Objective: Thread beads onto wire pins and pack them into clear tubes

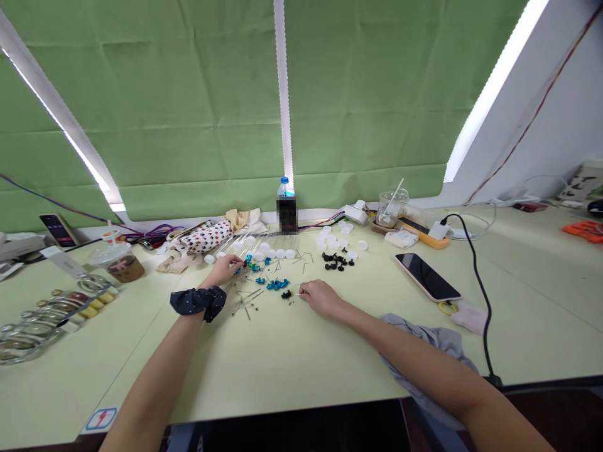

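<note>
My left hand (pixel 225 271), with a dark dotted scrunchie (pixel 198 302) round the wrist, is closed at the fingertips beside small blue and green parts (pixel 253 267). What it pinches there is too small to make out. My right hand (pixel 321 297) is closed too, and a short thin pale rod (pixel 297 294) sticks out from its fingertips. Just left of it lies a small black piece (pixel 286 294). Between the hands sits a cluster of blue parts (pixel 277 284). Thin metal rods (pixel 245 304) and bent metal pins (pixel 306 257) are scattered around.
Black round pieces (pixel 335 261) and white caps (pixel 330 238) lie behind my right hand. A phone (pixel 426 276), black cable (pixel 478 282) and grey cloth (pixel 426 339) are to the right. Drink cups, including one (pixel 123 263) at left, and a bottle (pixel 286 210) stand further back.
</note>
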A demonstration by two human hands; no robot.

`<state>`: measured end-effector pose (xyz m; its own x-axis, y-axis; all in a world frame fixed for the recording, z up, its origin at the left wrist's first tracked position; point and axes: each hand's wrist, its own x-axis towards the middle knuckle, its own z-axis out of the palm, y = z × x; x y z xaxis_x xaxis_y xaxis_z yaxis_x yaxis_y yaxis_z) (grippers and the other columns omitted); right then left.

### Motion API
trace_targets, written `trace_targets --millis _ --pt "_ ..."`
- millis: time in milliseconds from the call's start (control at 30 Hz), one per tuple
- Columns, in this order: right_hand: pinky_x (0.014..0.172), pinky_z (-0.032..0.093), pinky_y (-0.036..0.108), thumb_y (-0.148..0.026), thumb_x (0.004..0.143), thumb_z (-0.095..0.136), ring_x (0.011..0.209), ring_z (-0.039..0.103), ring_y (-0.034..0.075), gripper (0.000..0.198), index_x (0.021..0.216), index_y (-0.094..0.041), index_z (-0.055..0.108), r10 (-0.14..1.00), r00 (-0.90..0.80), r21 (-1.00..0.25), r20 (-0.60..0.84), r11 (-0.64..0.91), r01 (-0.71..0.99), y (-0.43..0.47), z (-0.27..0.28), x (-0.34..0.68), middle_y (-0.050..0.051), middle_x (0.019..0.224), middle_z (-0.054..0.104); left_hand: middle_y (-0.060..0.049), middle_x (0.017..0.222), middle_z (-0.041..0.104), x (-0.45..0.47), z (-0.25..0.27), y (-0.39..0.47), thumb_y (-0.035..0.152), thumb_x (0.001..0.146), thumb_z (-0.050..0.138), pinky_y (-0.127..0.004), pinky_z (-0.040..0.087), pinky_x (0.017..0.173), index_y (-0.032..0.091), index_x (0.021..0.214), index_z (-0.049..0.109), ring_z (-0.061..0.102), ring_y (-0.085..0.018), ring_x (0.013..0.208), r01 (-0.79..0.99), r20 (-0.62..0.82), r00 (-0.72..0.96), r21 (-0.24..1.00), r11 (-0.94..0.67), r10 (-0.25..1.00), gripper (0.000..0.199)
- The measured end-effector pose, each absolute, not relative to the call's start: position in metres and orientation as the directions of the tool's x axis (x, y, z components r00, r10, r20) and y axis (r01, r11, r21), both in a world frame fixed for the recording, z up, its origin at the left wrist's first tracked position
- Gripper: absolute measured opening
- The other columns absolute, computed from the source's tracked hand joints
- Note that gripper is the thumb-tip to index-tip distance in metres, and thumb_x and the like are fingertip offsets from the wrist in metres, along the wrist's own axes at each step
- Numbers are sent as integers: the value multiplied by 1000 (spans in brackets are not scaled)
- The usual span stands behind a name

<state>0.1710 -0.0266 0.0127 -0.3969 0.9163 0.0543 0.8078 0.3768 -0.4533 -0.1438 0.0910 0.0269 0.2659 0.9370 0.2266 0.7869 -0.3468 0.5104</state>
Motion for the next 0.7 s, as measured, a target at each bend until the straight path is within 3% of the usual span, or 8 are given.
trace_targets --millis 233,367,533,700 --pt "67 35 21 -21 87 48 79 60 15 18 84 -16 65 915 -400 -446 52 380 810 -27 14 171 7 82 67 -9 110 63 -179 31 79 49 65 59 -32 46 78 18 103 64 57 -25 96 780 187 291 522 -346 938 49" --pt "64 36 21 -21 87 47 77 60 15 19 84 -16 66 919 -391 -476 42 362 801 -26 14 172 7 82 67 -10 91 67 -196 25 72 51 57 64 -33 46 71 17 86 66 59 -26 83 884 134 125 436 -172 983 45" --pt "67 38 21 -19 86 47 77 60 15 19 82 -14 65 911 -401 -503 94 391 771 -27 14 174 8 83 67 -8 70 66 -196 11 67 45 62 60 -33 43 64 20 64 62 59 -26 73 909 141 42 406 -96 989 26" --pt "68 40 23 -15 85 46 76 59 16 21 84 -13 66 909 -395 -504 133 406 763 -26 12 173 9 83 67 -8 76 66 -191 18 59 47 68 55 -35 43 69 19 69 55 59 -26 80 876 199 3 472 -98 980 28"
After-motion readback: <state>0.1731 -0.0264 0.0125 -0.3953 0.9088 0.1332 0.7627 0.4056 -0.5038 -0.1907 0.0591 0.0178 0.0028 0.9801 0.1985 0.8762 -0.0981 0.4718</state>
